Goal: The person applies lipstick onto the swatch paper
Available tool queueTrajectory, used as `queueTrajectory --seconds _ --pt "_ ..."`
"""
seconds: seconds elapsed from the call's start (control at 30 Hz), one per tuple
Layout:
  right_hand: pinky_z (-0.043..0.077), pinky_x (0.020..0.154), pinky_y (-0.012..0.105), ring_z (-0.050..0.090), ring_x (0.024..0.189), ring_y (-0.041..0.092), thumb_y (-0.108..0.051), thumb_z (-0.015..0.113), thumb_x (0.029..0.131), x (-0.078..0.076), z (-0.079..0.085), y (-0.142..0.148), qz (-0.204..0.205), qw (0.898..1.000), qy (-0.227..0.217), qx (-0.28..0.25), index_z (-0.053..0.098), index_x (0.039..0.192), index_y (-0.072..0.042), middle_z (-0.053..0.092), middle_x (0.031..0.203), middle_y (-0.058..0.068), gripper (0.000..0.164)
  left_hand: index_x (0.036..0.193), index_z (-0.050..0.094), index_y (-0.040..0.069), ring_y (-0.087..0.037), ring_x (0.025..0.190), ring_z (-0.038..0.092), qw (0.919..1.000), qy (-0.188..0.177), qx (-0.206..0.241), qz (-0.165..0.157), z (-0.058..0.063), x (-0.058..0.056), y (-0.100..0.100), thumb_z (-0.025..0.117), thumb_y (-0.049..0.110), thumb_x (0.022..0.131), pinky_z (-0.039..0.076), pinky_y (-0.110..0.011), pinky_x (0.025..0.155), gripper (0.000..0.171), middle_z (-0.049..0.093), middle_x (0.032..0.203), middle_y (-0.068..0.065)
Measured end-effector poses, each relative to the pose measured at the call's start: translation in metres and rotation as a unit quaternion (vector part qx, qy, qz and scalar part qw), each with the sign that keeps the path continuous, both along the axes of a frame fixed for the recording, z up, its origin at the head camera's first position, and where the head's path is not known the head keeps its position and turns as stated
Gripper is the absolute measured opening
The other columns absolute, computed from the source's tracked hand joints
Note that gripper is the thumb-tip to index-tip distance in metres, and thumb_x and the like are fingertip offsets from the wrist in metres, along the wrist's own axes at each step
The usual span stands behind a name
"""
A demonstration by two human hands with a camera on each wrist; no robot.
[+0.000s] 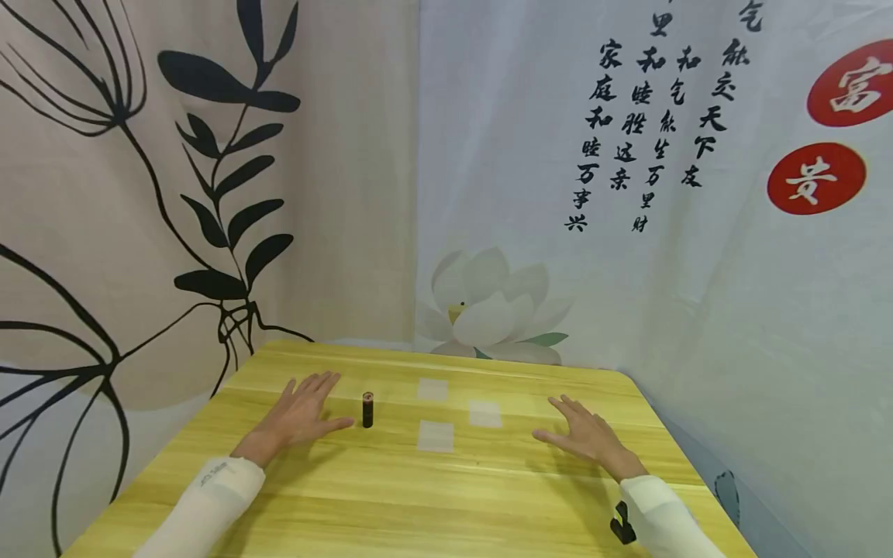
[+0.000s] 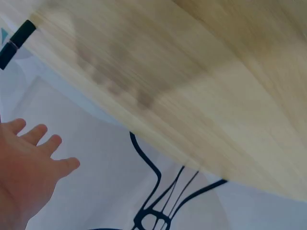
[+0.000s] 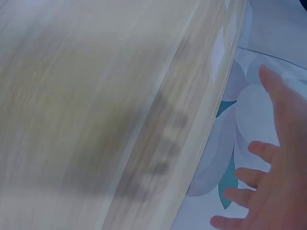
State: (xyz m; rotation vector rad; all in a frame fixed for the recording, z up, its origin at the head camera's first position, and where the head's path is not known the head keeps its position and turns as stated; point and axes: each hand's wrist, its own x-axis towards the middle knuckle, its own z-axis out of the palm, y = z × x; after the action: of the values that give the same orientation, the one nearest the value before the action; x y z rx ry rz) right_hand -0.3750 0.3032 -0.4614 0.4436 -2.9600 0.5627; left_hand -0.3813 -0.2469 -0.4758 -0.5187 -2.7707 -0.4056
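A small black tube (image 1: 367, 411) stands upright on the wooden table, its round top end pinkish. In the left wrist view the tube (image 2: 17, 44) shows a thin light band round its middle. My left hand (image 1: 300, 415) is just left of it, fingers spread and thumb pointing toward it, holding nothing. On the right side of the table my right hand (image 1: 582, 434) hovers with fingers apart and palm bare, as the right wrist view shows the same hand (image 3: 283, 163) from below. Both hands cast shadows on the tabletop.
Three pale square patches (image 1: 436, 436) lie on the table (image 1: 418, 504) between the hands. Behind the table hangs a cloth (image 1: 488, 155) with printed plants, a lotus and black characters. A black clip-like piece (image 1: 622, 523) sits at the right sleeve.
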Motion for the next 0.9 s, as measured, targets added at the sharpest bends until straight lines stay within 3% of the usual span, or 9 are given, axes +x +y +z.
queueTrajectory --seconds 0.17,0.37,0.57,0.67,0.8,0.9 --pt "0.042 0.104 0.069 0.048 0.139 0.048 -0.067 0.065 0.093 -0.002 -0.003 -0.010 0.011 1.000 0.016 -0.019 0.045 0.156 -0.005 0.044 0.158 0.025 0.091 0.157 0.040 0.000 -0.049 0.144 0.039 0.9991 0.010 0.040 -0.011 -0.003 0.000 0.006 0.072 0.058 0.093 0.018 -0.072 0.117 0.092 0.043 0.157 -0.027" --pt "0.053 0.094 0.059 0.063 0.124 0.039 -0.061 0.070 0.093 -0.007 -0.004 -0.033 0.017 0.998 0.042 -0.040 0.054 0.151 -0.008 0.059 0.147 0.017 0.080 0.152 0.047 -0.002 -0.048 0.140 0.044 0.9960 0.009 0.087 -0.012 -0.006 -0.002 0.017 0.075 0.049 0.094 0.023 -0.072 0.116 0.082 0.051 0.151 -0.026" --pt "0.058 0.074 0.046 0.071 0.089 0.027 -0.055 0.072 0.094 -0.012 -0.002 -0.059 0.031 0.996 0.066 -0.054 0.061 0.145 -0.010 0.069 0.132 0.014 0.069 0.147 0.054 -0.001 -0.049 0.138 0.046 0.9915 -0.014 0.129 0.000 -0.005 -0.004 0.027 0.075 0.045 0.096 0.033 -0.069 0.112 0.072 0.053 0.148 -0.026" --pt "0.058 0.072 0.044 0.072 0.091 0.026 -0.053 0.073 0.094 -0.015 0.000 -0.071 0.036 0.995 0.067 -0.059 0.062 0.144 -0.010 0.070 0.131 0.013 0.066 0.148 0.054 -0.001 -0.050 0.138 0.046 0.9865 -0.043 0.158 0.010 -0.006 -0.005 0.031 0.074 0.042 0.097 0.040 -0.067 0.108 0.070 0.051 0.150 -0.027" --pt "0.059 0.082 0.050 0.069 0.115 0.033 -0.051 0.074 0.095 -0.016 0.002 -0.085 0.048 0.994 0.067 -0.067 0.064 0.142 -0.010 0.067 0.135 0.014 0.063 0.148 0.053 -0.002 -0.047 0.133 0.053 0.9783 -0.079 0.191 0.018 -0.010 -0.007 0.036 0.074 0.037 0.098 0.047 -0.061 0.103 0.067 0.054 0.148 -0.025" --pt "0.058 0.084 0.053 0.067 0.118 0.037 -0.051 0.074 0.095 -0.015 0.002 -0.095 0.057 0.993 0.062 -0.077 0.065 0.140 -0.009 0.068 0.135 0.015 0.063 0.146 0.054 -0.004 -0.045 0.126 0.060 0.9713 -0.103 0.213 0.020 -0.013 -0.008 0.040 0.074 0.033 0.099 0.052 -0.057 0.098 0.063 0.059 0.143 -0.025"
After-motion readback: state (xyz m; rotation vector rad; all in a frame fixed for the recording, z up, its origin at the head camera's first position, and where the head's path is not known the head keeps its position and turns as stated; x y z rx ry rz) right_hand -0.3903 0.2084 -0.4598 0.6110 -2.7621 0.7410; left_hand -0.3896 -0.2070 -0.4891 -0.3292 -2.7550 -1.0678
